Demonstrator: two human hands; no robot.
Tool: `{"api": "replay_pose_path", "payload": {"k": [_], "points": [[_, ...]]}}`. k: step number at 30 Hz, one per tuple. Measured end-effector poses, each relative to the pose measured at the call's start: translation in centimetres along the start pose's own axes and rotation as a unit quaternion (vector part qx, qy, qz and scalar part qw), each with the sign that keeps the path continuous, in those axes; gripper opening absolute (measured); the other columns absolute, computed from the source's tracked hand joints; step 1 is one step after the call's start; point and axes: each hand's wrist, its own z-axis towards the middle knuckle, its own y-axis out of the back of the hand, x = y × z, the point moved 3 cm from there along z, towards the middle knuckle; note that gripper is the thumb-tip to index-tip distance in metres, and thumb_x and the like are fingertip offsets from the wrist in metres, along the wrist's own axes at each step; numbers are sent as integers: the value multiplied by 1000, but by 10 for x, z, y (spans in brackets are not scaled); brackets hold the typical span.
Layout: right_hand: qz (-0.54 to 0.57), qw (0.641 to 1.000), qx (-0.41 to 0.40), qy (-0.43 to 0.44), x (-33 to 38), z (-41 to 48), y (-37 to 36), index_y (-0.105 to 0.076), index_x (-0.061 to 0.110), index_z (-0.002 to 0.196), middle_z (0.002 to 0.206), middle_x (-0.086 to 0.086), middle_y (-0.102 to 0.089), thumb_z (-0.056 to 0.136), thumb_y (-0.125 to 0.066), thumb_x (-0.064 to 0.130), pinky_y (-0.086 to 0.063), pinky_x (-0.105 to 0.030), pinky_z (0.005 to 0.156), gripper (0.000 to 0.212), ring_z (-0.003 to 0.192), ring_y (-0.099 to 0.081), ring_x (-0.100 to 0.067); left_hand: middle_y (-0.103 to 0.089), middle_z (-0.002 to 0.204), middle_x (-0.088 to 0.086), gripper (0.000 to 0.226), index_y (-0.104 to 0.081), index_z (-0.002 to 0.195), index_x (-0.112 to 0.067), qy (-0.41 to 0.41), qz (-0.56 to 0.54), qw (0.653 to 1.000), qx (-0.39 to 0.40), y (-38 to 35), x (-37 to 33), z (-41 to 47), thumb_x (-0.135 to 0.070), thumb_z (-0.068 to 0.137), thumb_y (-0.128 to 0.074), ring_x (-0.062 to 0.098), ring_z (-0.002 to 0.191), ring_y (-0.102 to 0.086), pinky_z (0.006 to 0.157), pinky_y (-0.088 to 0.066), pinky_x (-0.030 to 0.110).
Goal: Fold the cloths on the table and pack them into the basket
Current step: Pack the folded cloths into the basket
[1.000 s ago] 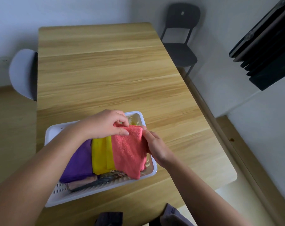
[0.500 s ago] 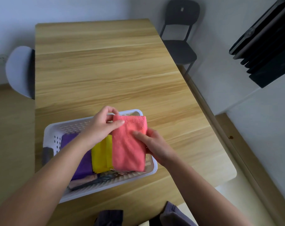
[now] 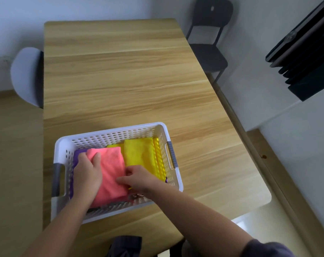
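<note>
A white perforated basket stands near the table's front edge. Inside it lies a folded pink cloth, with a folded yellow cloth to its right and a purple cloth showing at its left. My left hand lies on the pink cloth's left side, thumb over its top edge. My right hand pinches the pink cloth's right edge low in the basket. A dark cloth at the basket's near end is mostly hidden.
The wooden table stretches away beyond the basket. A white chair stands at the left side, a black chair at the far right corner. Dark folded panels hang on the right wall.
The pink cloth went from being held above the basket's right side down into the basket, left of the yellow cloth. Both hands followed it down and left.
</note>
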Motion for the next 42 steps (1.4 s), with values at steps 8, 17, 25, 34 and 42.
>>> {"api": "replay_pose_path", "payload": {"k": [8, 17, 25, 34, 42], "points": [[-91, 991, -95, -2, 10, 19, -11, -63, 1, 114, 89, -6, -56, 88, -64, 18, -38, -28, 66, 31, 86, -53, -19, -58, 110, 35, 38, -43, 121, 3, -44, 75, 996, -20, -8, 8, 19, -27, 99, -42, 50, 99, -56, 75, -44, 49], [-235, 965, -111, 31, 25, 5, -1, -57, 8, 77, 84, -12, -60, 92, -54, 33, -41, -32, 68, 29, 85, -55, -29, -50, 115, 35, 53, -40, 127, 13, -215, 300, 929, -31, -2, 5, 4, -18, 87, -54, 49, 104, -51, 85, -40, 58], [-589, 786, -133, 135, 9, 28, 28, 4, 4, 150, 158, -13, 14, 100, -27, 44, 3, -47, 118, 71, 145, 16, -30, -34, 143, 33, 78, -37, 135, 14, -375, 405, 827, 101, -42, 24, 12, -48, 90, -22, 44, 134, -35, 114, -8, 48], [-652, 743, -103, 107, -25, 56, 39, 21, 16, 147, 150, -3, 34, 96, -17, 60, 19, -45, 112, 77, 141, 30, -23, -26, 149, 28, 80, -31, 142, 7, -379, 404, 822, 132, -62, 46, 23, -52, 94, -6, 41, 139, -25, 114, -16, 52], [-611, 779, -95, 107, -13, 46, 36, 12, 16, 150, 157, -5, 22, 96, -22, 59, 14, -47, 115, 78, 144, 23, -23, -33, 145, 30, 79, -39, 137, 10, -364, 392, 837, 114, -57, 36, 15, -49, 86, -27, 41, 136, -33, 113, -14, 48]]}}
